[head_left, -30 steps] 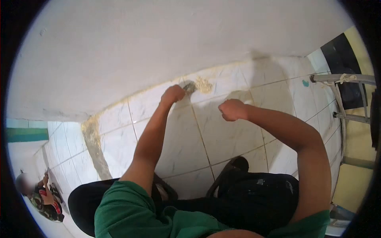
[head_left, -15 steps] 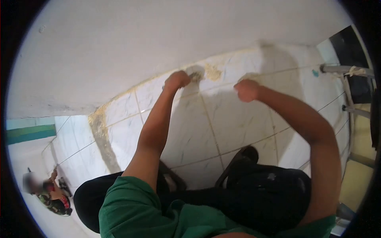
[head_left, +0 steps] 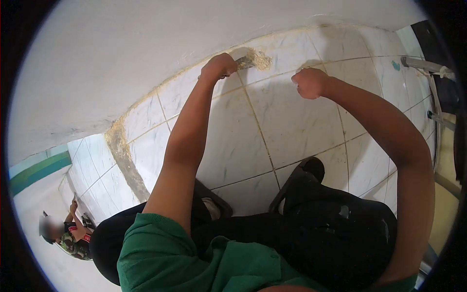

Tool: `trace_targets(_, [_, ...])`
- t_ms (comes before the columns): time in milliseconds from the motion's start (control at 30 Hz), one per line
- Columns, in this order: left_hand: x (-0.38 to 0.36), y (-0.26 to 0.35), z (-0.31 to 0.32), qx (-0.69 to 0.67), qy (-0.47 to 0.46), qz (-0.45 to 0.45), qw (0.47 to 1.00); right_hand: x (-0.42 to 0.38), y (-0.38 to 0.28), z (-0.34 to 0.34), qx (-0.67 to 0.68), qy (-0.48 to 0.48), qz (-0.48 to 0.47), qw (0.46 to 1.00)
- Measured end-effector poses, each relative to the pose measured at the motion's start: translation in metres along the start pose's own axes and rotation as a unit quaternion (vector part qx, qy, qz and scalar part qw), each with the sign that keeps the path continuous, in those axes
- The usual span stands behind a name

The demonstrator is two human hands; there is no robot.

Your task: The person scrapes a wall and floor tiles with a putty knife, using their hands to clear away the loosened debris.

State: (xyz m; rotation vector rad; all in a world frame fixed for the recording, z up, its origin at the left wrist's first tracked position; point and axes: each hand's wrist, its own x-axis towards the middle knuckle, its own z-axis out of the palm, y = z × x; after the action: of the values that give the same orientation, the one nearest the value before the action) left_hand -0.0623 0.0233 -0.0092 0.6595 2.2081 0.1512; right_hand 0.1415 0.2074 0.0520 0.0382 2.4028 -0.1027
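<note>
— Fingers of the left hand (head_left: 220, 66) are curling tight round the handle of a small grey metal scraping tool (head_left: 244, 62), aren't they?

— Yes, they are wrapping it in a fist, and the blade end is poking out to the right of the knuckles. It is lying against a crumbly yellowish-beige patch of mortar (head_left: 260, 59), right where the white marbled floor tiles (head_left: 292, 121) are meeting the plain white wall (head_left: 146, 44).

— And the right hand (head_left: 310, 82)?

— It is hovering over the tiles just right of the tool, apart from it. Its fingers are folding in on the palm; whether anything is sitting inside that fist, I cannot tell.

— How is the person sitting?

— Crouching low, knees in black trousers (head_left: 335, 228) pushing forward, green shirt (head_left: 194, 263) showing at the bottom. Dark sandals (head_left: 299, 177) are resting flat on the tiles between the arms.

— Anything else about?

— A rough grey-beige strip of bare cement (head_left: 125, 163) is running across the tiles to the left. A metal frame (head_left: 430, 65) is standing at the far right, and another person (head_left: 68, 236) is crouching far off at the lower left.
</note>
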Motion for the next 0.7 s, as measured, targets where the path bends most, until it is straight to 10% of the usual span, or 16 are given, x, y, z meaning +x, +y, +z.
trace_targets(700, [-0.013,0.006,-0.032,0.029,0.047,-0.019,0.998,0.006,0.014,0.013,0.018,0.0,-0.018,1.0])
